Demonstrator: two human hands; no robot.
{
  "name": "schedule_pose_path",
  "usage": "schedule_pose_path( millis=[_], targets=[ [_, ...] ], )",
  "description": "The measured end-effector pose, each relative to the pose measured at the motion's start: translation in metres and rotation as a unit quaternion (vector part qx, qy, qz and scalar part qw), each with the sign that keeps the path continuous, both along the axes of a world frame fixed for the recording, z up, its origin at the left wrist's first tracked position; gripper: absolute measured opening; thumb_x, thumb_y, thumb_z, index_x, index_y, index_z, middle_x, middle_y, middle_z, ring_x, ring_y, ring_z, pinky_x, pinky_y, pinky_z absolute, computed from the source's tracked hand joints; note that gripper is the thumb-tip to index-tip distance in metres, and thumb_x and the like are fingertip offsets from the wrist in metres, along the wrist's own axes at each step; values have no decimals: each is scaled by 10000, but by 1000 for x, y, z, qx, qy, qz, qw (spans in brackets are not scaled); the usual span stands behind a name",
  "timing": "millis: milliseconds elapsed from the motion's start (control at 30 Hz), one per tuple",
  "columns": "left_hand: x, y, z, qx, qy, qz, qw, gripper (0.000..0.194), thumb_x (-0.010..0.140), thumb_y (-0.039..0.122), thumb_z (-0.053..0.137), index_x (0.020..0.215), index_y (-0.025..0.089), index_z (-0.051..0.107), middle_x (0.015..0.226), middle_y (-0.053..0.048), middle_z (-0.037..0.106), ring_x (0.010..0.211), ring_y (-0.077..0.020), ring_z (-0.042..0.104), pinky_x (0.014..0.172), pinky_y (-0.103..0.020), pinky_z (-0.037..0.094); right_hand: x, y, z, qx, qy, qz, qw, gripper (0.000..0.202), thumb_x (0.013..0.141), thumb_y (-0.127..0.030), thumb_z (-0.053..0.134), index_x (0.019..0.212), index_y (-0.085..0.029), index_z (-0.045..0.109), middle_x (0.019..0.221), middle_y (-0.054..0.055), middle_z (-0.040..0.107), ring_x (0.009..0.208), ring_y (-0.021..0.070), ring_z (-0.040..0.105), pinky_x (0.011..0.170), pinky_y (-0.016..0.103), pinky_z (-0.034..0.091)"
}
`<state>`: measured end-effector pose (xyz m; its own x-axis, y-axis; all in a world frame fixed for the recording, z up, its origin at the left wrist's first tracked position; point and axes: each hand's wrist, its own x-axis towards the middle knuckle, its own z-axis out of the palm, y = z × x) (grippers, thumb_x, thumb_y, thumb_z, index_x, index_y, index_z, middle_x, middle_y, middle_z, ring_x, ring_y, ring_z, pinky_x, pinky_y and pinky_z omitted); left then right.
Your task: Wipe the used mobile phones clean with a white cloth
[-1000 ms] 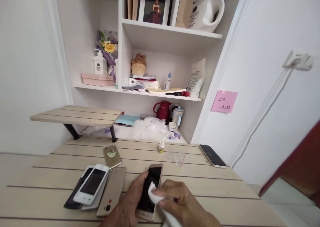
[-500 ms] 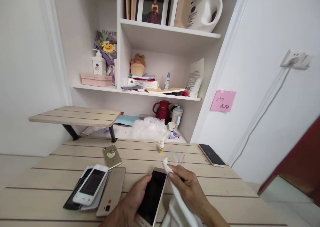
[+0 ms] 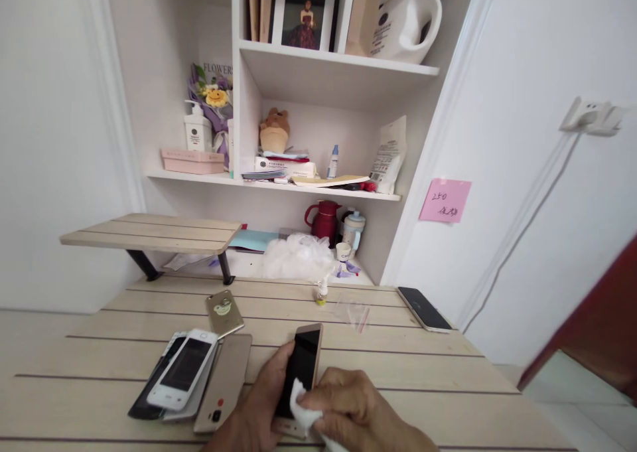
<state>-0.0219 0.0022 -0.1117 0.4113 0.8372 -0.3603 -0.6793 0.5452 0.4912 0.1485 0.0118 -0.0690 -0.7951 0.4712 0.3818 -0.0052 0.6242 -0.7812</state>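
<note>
My left hand (image 3: 261, 395) grips a gold-edged smartphone (image 3: 307, 350) along its left side, its dark screen facing up and tilted toward me. Pinched in my right hand (image 3: 355, 405) is a white cloth (image 3: 300, 399), which lies against the lower part of the screen. The rest of the cloth is mostly hidden under that hand. Left of my left hand lie a gold phone (image 3: 226, 376) with its back up, a white phone (image 3: 186, 366) on top of other phones, and a smaller gold phone (image 3: 225, 312) with a ring holder.
Another dark-screened phone (image 3: 424, 309) lies at the table's right. A small bottle (image 3: 322, 293) and a clear plastic bag (image 3: 353, 312) are beyond my hands. A raised wooden stand (image 3: 154, 231) is at the back left, before shelves (image 3: 318, 190) with a red jug (image 3: 323, 221).
My right hand has moved left and down, bringing the cloth from beside the phone onto its screen. The held phone has shifted slightly up and left.
</note>
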Motion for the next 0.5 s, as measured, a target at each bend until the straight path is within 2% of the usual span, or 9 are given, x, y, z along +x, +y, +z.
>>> schedule_pose_path(
  millis=[67,167,300,400,500],
  targets=[
    [0,-4,3,-3,61,10,998,478,820,583,587,629,147,631,475,-40,634,383,-146,564,375,-220,381,6,11,-7,-9,27,-72,997,298,946,-417,580,1082,-232,770,834,56,660,752,173,603,694,270,468],
    [1,-10,11,0,148,13,989,466,803,612,584,663,171,635,462,-28,621,398,-170,576,388,-241,381,15,29,-16,-16,41,-182,982,323,940,-450,580,1086,-231,766,773,34,619,729,177,574,693,287,458],
    [4,-11,17,-8,171,12,985,444,794,612,583,668,188,619,437,-1,586,381,-167,551,394,-248,375,17,35,-19,-16,49,-224,973,355,957,-463,545,1155,-235,732,779,28,599,738,183,560,700,299,449],
    [3,-7,11,-11,133,7,991,431,802,584,597,678,172,627,443,-8,576,382,-165,534,402,-256,391,9,23,-14,-16,41,-192,980,363,949,-486,545,1103,-232,754,785,36,613,747,185,579,712,299,460],
    [-1,0,3,-7,75,31,997,361,847,490,610,766,142,665,609,-57,659,515,-176,596,486,-272,472,-2,6,-6,-19,7,-60,998,410,926,-540,550,1027,-218,784,824,64,648,732,182,607,686,280,478]
  ],
)
